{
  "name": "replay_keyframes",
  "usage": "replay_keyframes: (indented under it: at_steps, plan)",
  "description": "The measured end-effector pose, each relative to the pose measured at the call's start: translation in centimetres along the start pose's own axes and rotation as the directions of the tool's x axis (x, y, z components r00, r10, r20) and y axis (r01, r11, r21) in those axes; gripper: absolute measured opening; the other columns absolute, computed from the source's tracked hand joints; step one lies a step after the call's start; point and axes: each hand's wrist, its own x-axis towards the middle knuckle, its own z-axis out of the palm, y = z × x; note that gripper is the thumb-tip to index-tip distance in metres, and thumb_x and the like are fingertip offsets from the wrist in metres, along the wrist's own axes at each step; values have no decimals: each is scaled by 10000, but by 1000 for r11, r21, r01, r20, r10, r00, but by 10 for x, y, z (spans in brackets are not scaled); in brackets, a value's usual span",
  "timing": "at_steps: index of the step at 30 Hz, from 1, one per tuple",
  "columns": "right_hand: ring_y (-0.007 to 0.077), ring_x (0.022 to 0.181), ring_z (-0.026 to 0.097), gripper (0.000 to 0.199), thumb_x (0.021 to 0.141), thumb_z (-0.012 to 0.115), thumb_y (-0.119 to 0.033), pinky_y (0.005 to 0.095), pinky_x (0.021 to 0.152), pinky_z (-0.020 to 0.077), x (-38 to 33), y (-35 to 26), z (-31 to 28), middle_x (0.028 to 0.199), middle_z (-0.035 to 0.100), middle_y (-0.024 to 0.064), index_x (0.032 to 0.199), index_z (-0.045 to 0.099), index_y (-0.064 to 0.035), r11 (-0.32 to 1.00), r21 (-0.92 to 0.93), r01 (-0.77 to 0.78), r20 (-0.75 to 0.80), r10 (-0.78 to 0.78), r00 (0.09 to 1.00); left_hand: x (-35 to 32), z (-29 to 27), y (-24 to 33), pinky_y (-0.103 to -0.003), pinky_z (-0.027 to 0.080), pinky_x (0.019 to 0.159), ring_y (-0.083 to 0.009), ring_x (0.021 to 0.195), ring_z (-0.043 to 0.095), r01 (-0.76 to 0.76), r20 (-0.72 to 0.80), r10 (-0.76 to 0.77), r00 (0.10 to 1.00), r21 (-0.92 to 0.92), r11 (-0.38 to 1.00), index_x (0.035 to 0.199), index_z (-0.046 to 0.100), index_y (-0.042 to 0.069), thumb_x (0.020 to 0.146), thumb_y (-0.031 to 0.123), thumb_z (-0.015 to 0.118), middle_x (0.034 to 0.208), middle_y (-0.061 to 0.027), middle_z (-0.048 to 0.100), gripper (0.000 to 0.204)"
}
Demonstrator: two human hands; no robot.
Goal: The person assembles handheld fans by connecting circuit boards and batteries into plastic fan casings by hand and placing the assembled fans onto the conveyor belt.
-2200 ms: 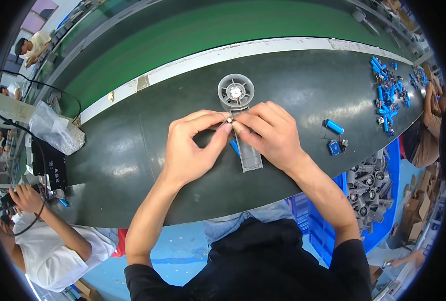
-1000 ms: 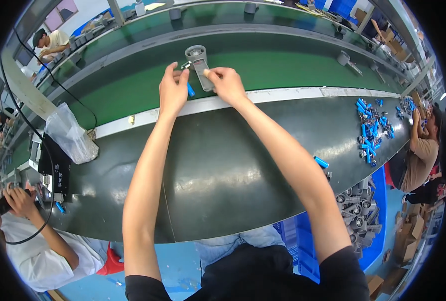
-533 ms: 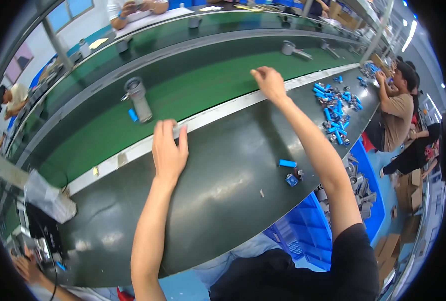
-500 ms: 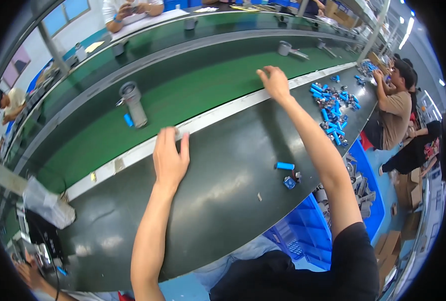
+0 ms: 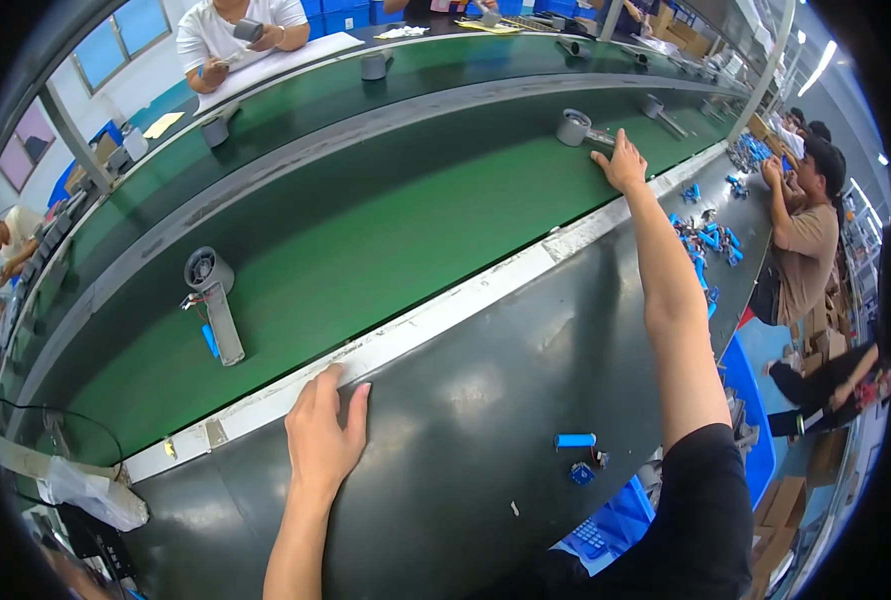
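green belt ahead; both hands released, right hand near a grey fan housing

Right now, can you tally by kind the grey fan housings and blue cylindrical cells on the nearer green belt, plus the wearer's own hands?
Grey fan housings: 3 clear enough to count; items farther along are too small
Blue cylindrical cell: 1
Hands (left hand, right hand): 2
Total: 6
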Motion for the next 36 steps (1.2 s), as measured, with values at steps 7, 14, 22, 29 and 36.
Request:
replay_keyframes:
  at_steps: [7,14,22,29,36]
  plan:
    - [387,1198,556,711,899,576,-615,523,936,466,-19,-43,-16,1211,603,201,1314,465,-48,984,-169,55,-106,-73,992,2,1,-3,-358,392,540,-237,557,453,-24,-52,24,998,2,1000,1069,617,21,854,114,731,625,-86,451,261]
    - [452,874,681,587,872,705,-465,520,759,552,-102,-69,-84,935,692,259,1157,441,-25,969,226,95,37,-106,994,0,9,-3,-364,364,526,-232,538,424,-61,-59,59,997,-36,997,1043,615,17,885,127,686,595,-96,428,205]
    - [437,865,681,603,864,737,-406,464,742,527,-372,-147,-238,986,674,272,1293,468,-78,569,821,48,216,-388,896,-25,-2,11,-263,447,821,-156,1009,558,-48,-75,16,997,-448,893,1395,510,33,913,204,694,1196,-92,587,544]
    - [324,916,674,498,912,681,-258,389,767,544,-492,-151,-251,1057,659,186,1330,511,-47,340,940,18,138,-429,893,-86,-22,34,-355,463,966,-236,1122,589,-43,38,67,997,-443,895,1337,460,9,780,160,824,1195,-136,606,682]
    - [170,884,584,234,857,722,-124,294,761,483,-456,-35,-238,1017,616,78,1069,695,-30,726,687,41,100,-150,984,-82,-42,12,-324,449,953,-187,1038,590,21,134,49,990,-473,881,1254,482,33,810,160,776,1107,-89,608,548]
